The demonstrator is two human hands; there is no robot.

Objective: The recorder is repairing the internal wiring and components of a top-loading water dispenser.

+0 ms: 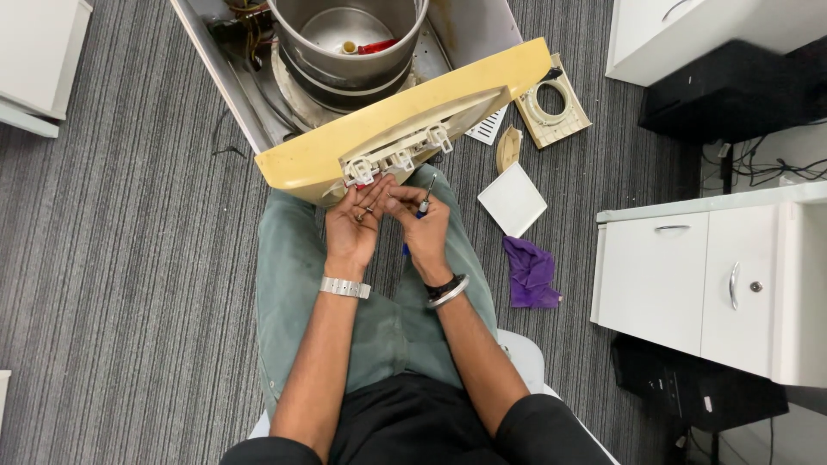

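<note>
A yellowed plastic panel from an opened washing machine rests across my knees. White switch parts sit on its underside. My left hand is palm up just below those parts, with a small metal piece lying on its fingers. My right hand presses against the left one and grips a slim screwdriver with its tip pointing up toward the panel. A metal watch is on my left wrist; bangles are on my right.
The machine's steel drum stands open beyond the panel. On the striped carpet to the right lie a white square plate, a purple cloth and a beige round-holed part. White cabinets stand at right.
</note>
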